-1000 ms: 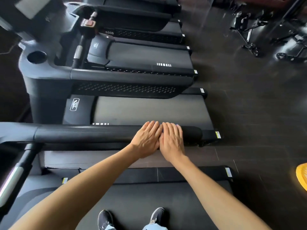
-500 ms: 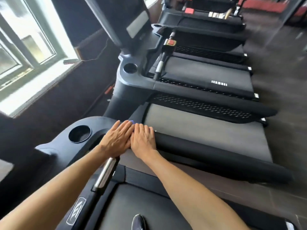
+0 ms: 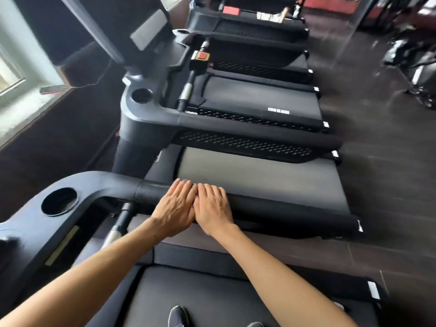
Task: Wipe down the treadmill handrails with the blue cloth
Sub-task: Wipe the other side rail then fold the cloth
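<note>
The black padded handrail (image 3: 295,213) of my treadmill runs from the console arm out to the right. My left hand (image 3: 175,208) and right hand (image 3: 212,206) lie flat on it side by side, fingers straight and touching, just right of the joint with the console arm. Both press down on the rail's top. The blue cloth is hidden under my palms; none of it shows plainly.
A round cup holder (image 3: 59,201) sits in the console arm at left, with a metal grip bar (image 3: 118,227) below it. Neighbouring treadmills (image 3: 259,175) line up beyond the rail. My shoe (image 3: 178,316) stands on the belt. Dark floor (image 3: 389,185) lies to the right.
Both hands slid together along the rail from its free end to the console joint, then a little back out. My view swung left and up toward the consoles.
</note>
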The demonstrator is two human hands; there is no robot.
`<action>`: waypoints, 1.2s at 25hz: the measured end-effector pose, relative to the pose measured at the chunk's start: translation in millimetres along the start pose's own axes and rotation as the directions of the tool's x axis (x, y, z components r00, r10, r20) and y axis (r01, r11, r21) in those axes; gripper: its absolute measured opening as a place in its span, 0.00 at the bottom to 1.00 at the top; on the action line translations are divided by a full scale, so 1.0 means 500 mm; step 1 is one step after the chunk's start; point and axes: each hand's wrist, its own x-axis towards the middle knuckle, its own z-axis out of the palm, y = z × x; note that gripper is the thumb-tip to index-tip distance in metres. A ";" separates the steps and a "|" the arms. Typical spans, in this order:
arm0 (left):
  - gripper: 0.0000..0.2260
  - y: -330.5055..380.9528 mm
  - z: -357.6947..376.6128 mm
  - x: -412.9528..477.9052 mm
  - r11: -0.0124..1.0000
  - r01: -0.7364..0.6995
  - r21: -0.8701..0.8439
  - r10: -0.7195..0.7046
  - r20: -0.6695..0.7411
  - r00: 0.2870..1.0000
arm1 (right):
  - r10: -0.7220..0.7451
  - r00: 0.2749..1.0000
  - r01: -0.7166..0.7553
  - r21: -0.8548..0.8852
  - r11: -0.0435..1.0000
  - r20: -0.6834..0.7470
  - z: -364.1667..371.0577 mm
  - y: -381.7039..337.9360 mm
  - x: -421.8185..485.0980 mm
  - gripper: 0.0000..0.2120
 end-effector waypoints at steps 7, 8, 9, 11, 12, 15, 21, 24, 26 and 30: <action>0.21 0.400 0.069 0.203 0.984 -0.174 -0.038 0.175 0.020 0.984 | 0.171 0.984 -0.177 -0.124 0.976 -0.059 -0.115 0.387 -0.215 0.20; 0.22 0.459 0.075 0.235 0.979 -0.200 -0.040 0.201 0.026 0.979 | 0.203 0.977 -0.210 -0.131 0.969 -0.065 -0.132 0.444 -0.244 0.20; 0.22 0.517 0.080 0.265 0.973 -0.226 -0.043 0.227 0.031 0.973 | 0.234 0.969 -0.242 -0.140 0.960 -0.076 -0.151 0.499 -0.274 0.20; 0.23 0.596 0.086 0.306 0.967 -0.249 -0.057 0.253 0.060 0.966 | 0.254 0.962 -0.266 -0.149 0.952 -0.095 -0.177 0.575 -0.316 0.20; 0.24 0.627 0.088 0.320 0.965 -0.255 -0.059 0.259 0.077 0.963 | 0.263 0.960 -0.275 -0.150 0.950 -0.097 -0.186 0.601 -0.332 0.21; 0.24 0.655 0.094 0.332 0.966 -0.252 -0.060 0.257 0.089 0.962 | 0.293 0.949 -0.309 -0.153 0.939 -0.120 -0.189 0.624 -0.343 0.22; 0.23 0.564 0.099 0.291 0.964 -0.253 -0.082 0.254 0.004 0.967 | 0.328 0.938 -0.344 -0.175 0.923 -0.115 -0.159 0.535 -0.307 0.23; 0.22 0.445 0.089 0.233 0.969 -0.237 -0.068 0.235 -0.047 0.971 | 0.284 0.953 -0.299 -0.167 0.940 -0.107 -0.127 0.429 -0.248 0.22; 0.22 0.346 0.080 0.181 0.979 -0.196 -0.053 0.193 -0.062 0.979 | 0.233 0.969 -0.243 -0.147 0.959 -0.082 -0.100 0.339 -0.198 0.21; 0.21 0.138 0.056 0.072 0.994 -0.105 -0.018 0.104 -0.069 0.992 | 0.118 0.990 -0.125 -0.094 0.988 -0.073 -0.041 0.142 -0.092 0.19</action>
